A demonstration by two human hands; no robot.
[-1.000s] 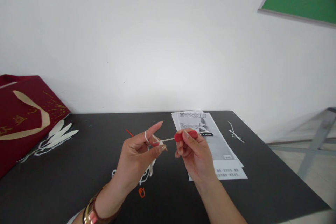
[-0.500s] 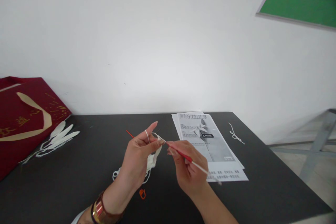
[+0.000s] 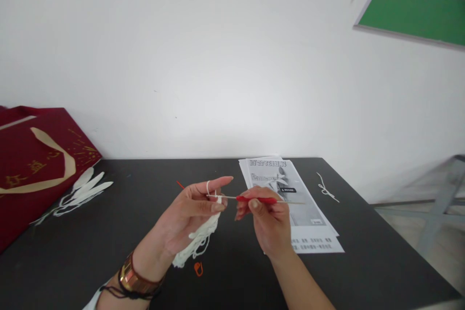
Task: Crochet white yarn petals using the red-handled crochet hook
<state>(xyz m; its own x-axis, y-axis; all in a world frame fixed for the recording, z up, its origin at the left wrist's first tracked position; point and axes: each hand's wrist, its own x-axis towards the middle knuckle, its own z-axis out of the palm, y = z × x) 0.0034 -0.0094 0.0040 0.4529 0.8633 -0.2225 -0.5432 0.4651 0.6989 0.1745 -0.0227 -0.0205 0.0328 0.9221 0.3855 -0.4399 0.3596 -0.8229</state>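
My left hand (image 3: 192,210) pinches a piece of white crochet work (image 3: 205,235) between thumb and fingers, and a strand of white yarn loops round its raised index finger. Below the hand the piece hangs down with loose yarn ends. My right hand (image 3: 271,218) grips a crochet hook (image 3: 259,200) with a red handle, held nearly level. The hook's thin metal shaft reaches left to the top of the white work, where yarn lies on it. An orange stitch marker (image 3: 198,269) rests on the table just below the crochet work.
On the black table (image 3: 363,252), printed sheets (image 3: 308,213) lie behind my right hand. Farther right is a short knotted white yarn (image 3: 323,189). White crocheted petals (image 3: 87,189) lie beside a dark red bag (image 3: 43,150) at left. A red tip (image 3: 180,184) shows behind my left hand.
The hook has turned from slanting to nearly level. My left hand has tilted, its index finger now pointing right, and more of the white crochet work shows beneath it.
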